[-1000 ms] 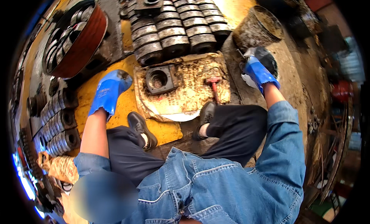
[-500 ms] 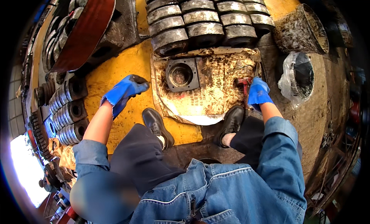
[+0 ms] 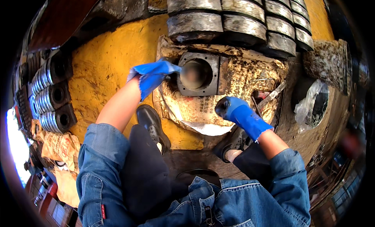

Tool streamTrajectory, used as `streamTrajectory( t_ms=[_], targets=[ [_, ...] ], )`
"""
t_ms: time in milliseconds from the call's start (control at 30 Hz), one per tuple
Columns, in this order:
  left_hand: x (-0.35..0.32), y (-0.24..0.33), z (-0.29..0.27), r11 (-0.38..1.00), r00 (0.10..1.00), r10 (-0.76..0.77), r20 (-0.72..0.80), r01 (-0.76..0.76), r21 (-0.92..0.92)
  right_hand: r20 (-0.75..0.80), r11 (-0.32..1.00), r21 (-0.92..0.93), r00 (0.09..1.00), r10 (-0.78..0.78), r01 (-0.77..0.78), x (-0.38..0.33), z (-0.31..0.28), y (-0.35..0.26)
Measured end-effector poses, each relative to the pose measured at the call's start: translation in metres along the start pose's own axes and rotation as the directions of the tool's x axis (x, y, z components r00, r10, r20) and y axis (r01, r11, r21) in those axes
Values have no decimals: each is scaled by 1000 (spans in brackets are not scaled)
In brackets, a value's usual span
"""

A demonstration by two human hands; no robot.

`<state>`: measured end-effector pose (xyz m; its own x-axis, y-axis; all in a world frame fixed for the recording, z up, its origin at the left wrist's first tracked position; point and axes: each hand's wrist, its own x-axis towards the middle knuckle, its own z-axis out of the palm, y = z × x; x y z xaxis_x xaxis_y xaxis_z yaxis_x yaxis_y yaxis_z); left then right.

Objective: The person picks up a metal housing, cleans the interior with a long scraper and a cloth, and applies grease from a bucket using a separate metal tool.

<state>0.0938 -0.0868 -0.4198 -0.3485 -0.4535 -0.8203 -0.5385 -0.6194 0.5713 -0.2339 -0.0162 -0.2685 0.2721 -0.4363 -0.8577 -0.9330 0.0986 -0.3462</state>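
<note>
A square dark metal block [image 3: 195, 92] with a round bore and small corner holes lies on a stained paper sack [image 3: 205, 109] in front of me. My left hand [image 3: 154, 74], in a blue glove, reaches to the block's left edge with fingers stretched out; whether they touch it I cannot tell. My right hand [image 3: 236, 111], gloved alike with dark fingertips, is curled closed above the sack, right of the block and nearer to me. Nothing shows in it. Beyond its wrist lie a red-handled tool [image 3: 259, 95] and a flat metal bar [image 3: 272, 95].
Thick metal rings [image 3: 195, 25] stand in rows at the back. At left are stacked ringed metal parts [image 3: 58, 95] and brown paper bags [image 3: 60, 148]. A dirty drum [image 3: 326, 64] and a plastic-wrapped ring [image 3: 312, 105] stand at right. My shoes [image 3: 152, 125] flank the sack.
My left hand has moved right to the block's edge, its fingers stretching out. My right hand has left the red-handled tool and come left toward the block. The view has shifted.
</note>
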Motion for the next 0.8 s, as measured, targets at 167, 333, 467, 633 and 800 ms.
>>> streamTrajectory(
  t_ms=[167, 333, 467, 633, 800],
  targets=[
    [-16, 53, 16, 987, 995, 96, 3, -95, 127, 46, 999, 46, 999, -1, -1, 11, 50, 4],
    [-1, 22, 20, 985, 962, 62, -267, -16, 171, 103, 993, 96, 992, -79, 69, 3, 35, -24],
    [-29, 62, 54, 995, 951, 49, -306, -75, -72, 81, 988, 144, 996, 40, -51, -13, 17, -10],
    [-76, 94, 67, 921, 936, 332, -119, -349, -173, -74, 974, 225, 997, 1, 16, -36, -20, -5],
    [-129, 150, 75, 915, 938, 346, 16, -334, -226, -219, 842, 492, 967, -129, 224, -16, -53, 14]
  ],
)
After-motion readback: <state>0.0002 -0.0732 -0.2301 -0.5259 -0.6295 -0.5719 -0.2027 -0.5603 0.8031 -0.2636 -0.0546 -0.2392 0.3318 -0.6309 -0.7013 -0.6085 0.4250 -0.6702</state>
